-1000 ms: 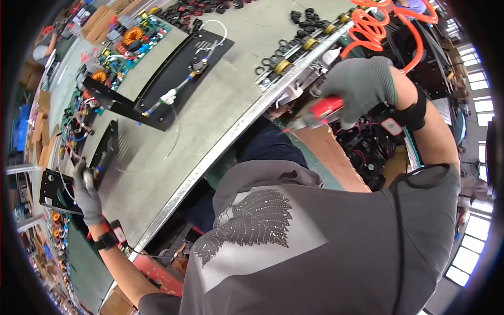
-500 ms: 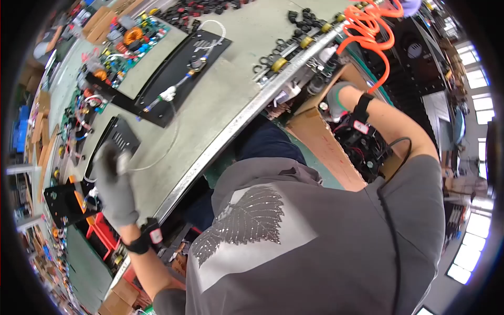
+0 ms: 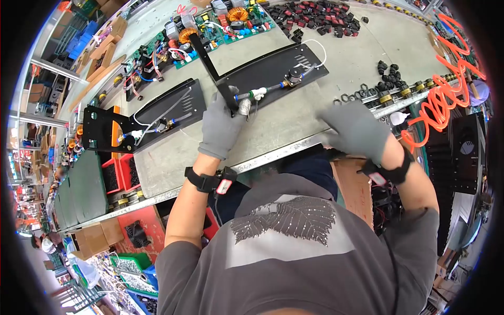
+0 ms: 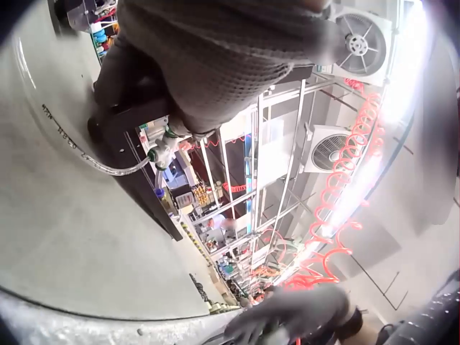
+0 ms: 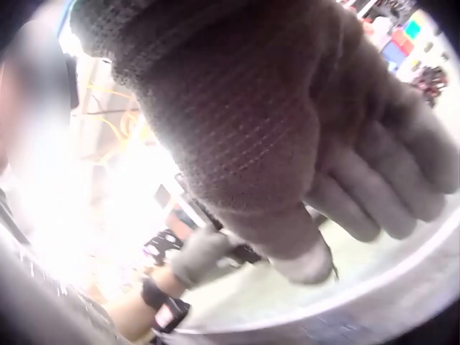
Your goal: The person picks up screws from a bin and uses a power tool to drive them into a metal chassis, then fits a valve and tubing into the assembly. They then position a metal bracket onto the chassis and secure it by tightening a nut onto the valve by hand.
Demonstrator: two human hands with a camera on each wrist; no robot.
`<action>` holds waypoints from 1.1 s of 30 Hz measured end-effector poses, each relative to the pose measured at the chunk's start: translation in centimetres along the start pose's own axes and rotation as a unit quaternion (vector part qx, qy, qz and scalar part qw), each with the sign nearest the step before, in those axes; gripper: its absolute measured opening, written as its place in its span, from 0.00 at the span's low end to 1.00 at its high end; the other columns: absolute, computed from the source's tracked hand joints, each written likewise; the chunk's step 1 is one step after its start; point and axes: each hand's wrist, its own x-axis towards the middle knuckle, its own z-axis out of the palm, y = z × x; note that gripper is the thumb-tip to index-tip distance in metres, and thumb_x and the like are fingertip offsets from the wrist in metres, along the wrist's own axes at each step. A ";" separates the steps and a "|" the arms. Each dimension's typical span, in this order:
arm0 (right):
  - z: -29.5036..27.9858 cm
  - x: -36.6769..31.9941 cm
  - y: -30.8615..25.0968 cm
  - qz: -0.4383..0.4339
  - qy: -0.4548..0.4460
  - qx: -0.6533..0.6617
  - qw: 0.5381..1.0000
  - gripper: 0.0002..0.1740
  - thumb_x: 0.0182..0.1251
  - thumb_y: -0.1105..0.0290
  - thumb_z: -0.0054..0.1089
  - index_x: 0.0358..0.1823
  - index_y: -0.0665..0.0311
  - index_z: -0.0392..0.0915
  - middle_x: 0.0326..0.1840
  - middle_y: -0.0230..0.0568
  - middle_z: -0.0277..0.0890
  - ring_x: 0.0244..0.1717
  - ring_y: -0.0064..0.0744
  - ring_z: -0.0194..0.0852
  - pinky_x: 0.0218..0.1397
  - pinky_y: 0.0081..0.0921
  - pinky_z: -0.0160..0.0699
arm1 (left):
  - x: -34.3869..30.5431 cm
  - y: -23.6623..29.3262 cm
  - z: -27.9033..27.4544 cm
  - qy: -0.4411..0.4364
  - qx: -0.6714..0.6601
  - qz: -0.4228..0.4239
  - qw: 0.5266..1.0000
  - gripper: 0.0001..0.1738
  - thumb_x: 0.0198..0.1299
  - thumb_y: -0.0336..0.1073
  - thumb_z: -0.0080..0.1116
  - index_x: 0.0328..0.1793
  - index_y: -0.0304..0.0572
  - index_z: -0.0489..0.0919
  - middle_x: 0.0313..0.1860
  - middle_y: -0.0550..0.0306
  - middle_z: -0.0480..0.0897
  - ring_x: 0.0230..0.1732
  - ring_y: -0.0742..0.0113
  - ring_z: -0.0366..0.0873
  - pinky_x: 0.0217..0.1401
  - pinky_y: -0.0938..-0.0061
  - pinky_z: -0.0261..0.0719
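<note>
My gloved left hand (image 3: pixel 223 126) grips the upright end flange of a black metal panel (image 3: pixel 273 73) on the workbench. Its thumb lies close by a white tube fitting (image 3: pixel 258 93). The panel bears a round valve (image 3: pixel 293 77) with clear tubing. My gloved right hand (image 3: pixel 357 128), blurred, hovers over the bench's front edge with fingers loosely extended and nothing seen in them. Those relaxed fingers (image 5: pixel 374 180) also show in the right wrist view. A second black panel (image 3: pixel 181 105), with tubing and an orange strip, lies to the left.
Green circuit boards (image 3: pixel 231 26) with copper coils line the back of the bench. Black and red small parts (image 3: pixel 315 18) lie behind the panel. Black rings (image 3: pixel 357 94) sit near the front rail. An orange coiled hose (image 3: pixel 446 89) hangs at right, above a cardboard box (image 3: pixel 353 184).
The right hand held a red-handled tool, dipped toward the cardboard box, and is now back over the bench edge without it. The left hand has left the left panel and grips the other. The head view has turned.
</note>
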 end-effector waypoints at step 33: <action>8.5 17.6 -4.6 -0.342 0.194 0.344 0.852 0.13 0.63 0.69 0.63 0.49 0.50 0.82 0.42 0.40 0.82 0.45 0.44 0.79 0.48 0.35 0.79 | -4.5 0.6 -2.9 0.032 -0.369 -0.274 0.888 0.16 0.69 0.35 0.56 0.59 0.35 0.74 0.43 0.54 0.81 0.37 0.71 0.79 0.38 0.76 0.81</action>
